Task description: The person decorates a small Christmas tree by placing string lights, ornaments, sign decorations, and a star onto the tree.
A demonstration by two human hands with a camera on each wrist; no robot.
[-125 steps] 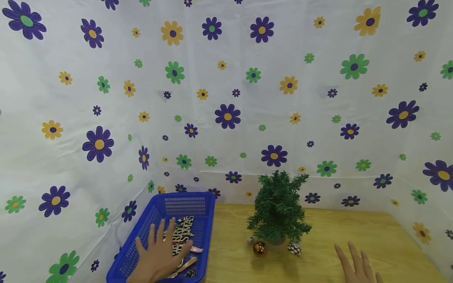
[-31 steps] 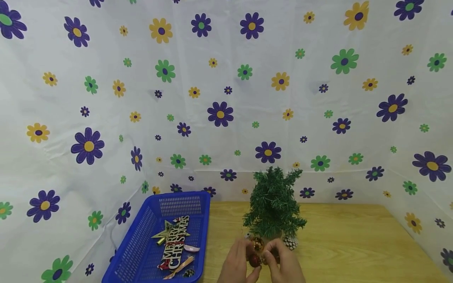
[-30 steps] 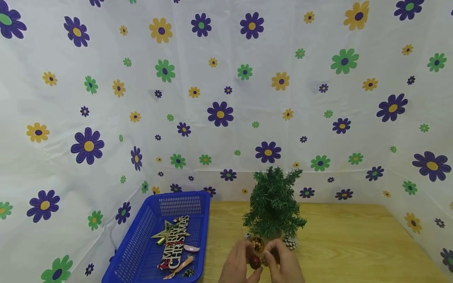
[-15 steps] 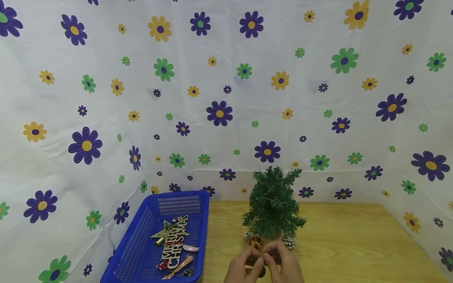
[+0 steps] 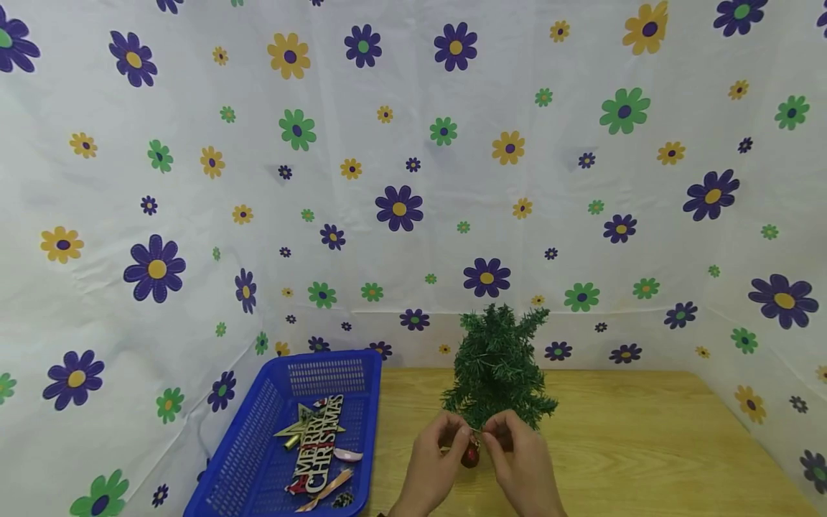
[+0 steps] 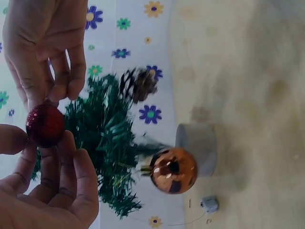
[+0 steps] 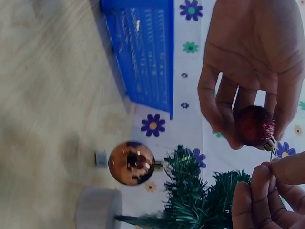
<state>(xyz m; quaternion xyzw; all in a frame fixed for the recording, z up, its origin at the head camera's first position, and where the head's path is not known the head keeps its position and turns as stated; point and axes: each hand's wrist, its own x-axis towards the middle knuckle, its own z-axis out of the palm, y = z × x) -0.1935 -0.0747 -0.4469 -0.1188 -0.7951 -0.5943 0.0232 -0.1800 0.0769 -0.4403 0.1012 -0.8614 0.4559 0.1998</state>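
A glittery red bauble (image 5: 471,455) with a gold cap hangs below the fingertips of both hands. My left hand (image 5: 431,463) and right hand (image 5: 522,463) pinch its thin string between thumbs and fingers, in front of the small green Christmas tree (image 5: 496,366). In the right wrist view the red bauble (image 7: 256,126) hangs near the left palm, while the right thumb (image 7: 288,170) presses on the string. From a low branch dangles a shiny copper bauble (image 6: 174,170), hidden by the hands in the head view. A pine cone (image 6: 138,86) hangs on the tree's other side.
Left of the hands stands a blue basket (image 5: 372,431) containing a Merry Christmas sign (image 5: 316,445), a star (image 5: 304,416), ribbons and a small pine cone (image 5: 343,500). Beside the tree's pale round base (image 6: 196,148) lies a small grey block (image 6: 209,204) on a wire.
Seconds ago both hands were open and apart, the left over the basket. Since half a second ago they have risen towards the tree, and the red bauble now hangs from its string.
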